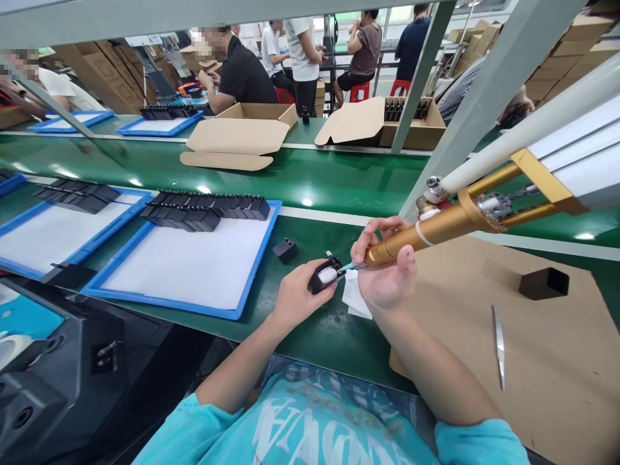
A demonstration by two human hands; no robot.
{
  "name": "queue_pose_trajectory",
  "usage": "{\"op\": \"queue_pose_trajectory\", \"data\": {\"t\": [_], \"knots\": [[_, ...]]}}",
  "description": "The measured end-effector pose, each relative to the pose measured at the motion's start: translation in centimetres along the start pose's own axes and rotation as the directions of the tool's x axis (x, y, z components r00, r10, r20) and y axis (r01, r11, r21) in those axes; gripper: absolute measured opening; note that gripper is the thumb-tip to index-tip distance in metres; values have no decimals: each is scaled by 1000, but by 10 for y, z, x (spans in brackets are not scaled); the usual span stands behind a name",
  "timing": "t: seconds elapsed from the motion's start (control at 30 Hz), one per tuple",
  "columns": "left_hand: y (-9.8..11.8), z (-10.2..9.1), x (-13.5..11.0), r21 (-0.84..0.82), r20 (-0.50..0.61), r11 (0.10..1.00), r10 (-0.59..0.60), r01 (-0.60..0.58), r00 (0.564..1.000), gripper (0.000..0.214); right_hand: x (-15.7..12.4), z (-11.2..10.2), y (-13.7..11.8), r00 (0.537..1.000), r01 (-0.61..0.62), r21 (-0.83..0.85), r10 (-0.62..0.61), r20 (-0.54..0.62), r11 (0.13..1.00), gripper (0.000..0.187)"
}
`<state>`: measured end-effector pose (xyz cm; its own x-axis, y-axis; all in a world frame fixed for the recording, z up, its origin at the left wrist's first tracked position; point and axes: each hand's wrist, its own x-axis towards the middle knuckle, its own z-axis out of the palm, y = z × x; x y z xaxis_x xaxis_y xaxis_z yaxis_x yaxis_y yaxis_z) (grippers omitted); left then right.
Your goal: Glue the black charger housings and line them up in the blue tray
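Observation:
A small open black plastic case (323, 276) with a white part inside is pinched in my left hand (303, 290), its opening turned up and to the right. My right hand (387, 274) has its fingers curled round the lower end of a gold-coloured dispensing gun (431, 227), which slants down from the upper right. The gun's thin teal nozzle (347, 267) meets the rim of the case; whether it touches is too small to tell. Under the hands lies a white cloth or paper (356, 298). Another black case (285, 250) stands left of the hands.
Blue-rimmed trays (194, 274) with rows of black cases (208, 210) are on the left. On the right, a cardboard sheet (450, 323) bears a black sleeve (544, 284) and metal tweezers (498, 349). A slanted metal post (489, 97) rises ahead. Co-workers sit beyond the green belt (310, 181).

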<state>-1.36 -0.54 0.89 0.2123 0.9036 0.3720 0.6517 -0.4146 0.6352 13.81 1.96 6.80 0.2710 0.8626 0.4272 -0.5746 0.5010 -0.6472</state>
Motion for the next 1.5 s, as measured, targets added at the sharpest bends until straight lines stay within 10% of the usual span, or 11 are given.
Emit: {"op": "queue_pose_trajectory", "data": {"t": [0.27, 0.9, 1.17, 1.5], "knots": [[3, 13, 2, -24, 99, 980, -193, 196, 976, 38, -3, 3, -3, 1000, -16, 1, 16, 22, 1000, 34], [9, 31, 4, -176, 9, 984, -24, 25, 1000, 40, -7, 5, -4, 998, -29, 2, 29, 51, 1000, 33], [6, 18, 7, -147, 98, 968, -189, 203, 977, 44, -2, 2, -2, 999, -12, -5, 12, 44, 1000, 31], [-46, -16, -7, 59, 313, 998, -52, 35, 948, 46, 1, 0, 0, 999, 9, -10, -9, 36, 1000, 30]]}}
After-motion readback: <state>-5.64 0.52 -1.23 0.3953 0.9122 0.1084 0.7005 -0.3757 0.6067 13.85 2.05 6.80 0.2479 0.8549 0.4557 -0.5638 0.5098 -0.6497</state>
